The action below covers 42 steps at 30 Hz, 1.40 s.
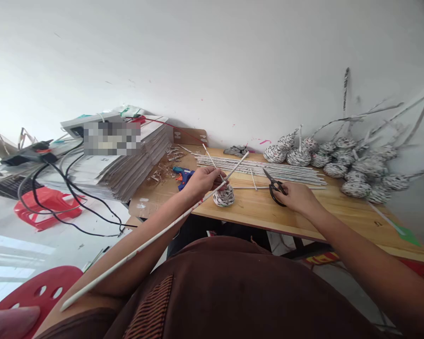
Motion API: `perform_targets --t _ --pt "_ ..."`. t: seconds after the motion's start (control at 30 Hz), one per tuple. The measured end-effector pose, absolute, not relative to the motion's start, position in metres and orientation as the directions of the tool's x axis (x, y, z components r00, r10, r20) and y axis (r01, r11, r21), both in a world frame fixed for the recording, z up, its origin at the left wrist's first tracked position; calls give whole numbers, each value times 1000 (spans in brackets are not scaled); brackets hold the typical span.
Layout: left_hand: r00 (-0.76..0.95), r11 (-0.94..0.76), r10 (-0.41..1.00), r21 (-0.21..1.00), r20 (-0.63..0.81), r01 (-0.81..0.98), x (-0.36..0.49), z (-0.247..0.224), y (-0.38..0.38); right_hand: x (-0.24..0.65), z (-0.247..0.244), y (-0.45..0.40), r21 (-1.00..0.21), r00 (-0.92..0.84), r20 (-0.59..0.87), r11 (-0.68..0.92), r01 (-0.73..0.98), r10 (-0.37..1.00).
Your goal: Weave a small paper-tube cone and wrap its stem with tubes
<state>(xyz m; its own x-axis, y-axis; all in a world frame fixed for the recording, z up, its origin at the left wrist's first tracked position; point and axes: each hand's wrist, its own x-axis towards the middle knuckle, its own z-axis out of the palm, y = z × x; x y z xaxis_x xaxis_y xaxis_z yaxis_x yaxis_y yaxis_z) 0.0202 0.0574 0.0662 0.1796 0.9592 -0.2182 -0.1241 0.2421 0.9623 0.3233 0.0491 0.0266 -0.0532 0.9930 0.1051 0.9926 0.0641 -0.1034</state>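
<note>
My left hand (pixel 205 182) is closed around the upper end of a small woven paper piece (pixel 224 197), near the table's front edge. Rolled-paper sticks stick out from that grip. One long stick (pixel 144 247) slants down across my left forearm, and another points up toward the wall. Off to the right, my right hand (pixel 297 197) has its fingers at the black handles of a pair of scissors (pixel 276 187), whose blades point away from me, slightly parted. Between the hands lies a short piece of paper stick (pixel 253 180).
A row of paper sticks (pixel 261 168) lies at the back of the wooden table (pixel 321 219). Many woven paper pieces (pixel 355 188) crowd the right side. A blue glue gun (pixel 185 178) sits left of my left hand, beside a tall paper stack (pixel 137 162) with cables.
</note>
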Motion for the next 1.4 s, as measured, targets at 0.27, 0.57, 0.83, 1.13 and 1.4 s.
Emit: perform_targets --t 0.27,0.57,0.83,1.13,1.4 --pt "158 218 969 960 -191 -174 24 61 56 269 39 28 -137 -236 461 331 934 856" --pt "147 37 989 986 -13 -160 20 52 53 167 31 28 -870 -32 388 377 317 921" --pt "159 55 987 988 -32 -142 20 51 53 166 24 40 -960 -73 274 277 38 959" --pt "124 99 989 975 -75 -200 22 52 48 165 20 52 -954 -9 277 276 116 961" --pt "163 45 987 975 -9 -219 16 41 50 164 24 57 -939 -16 266 262 224 964"
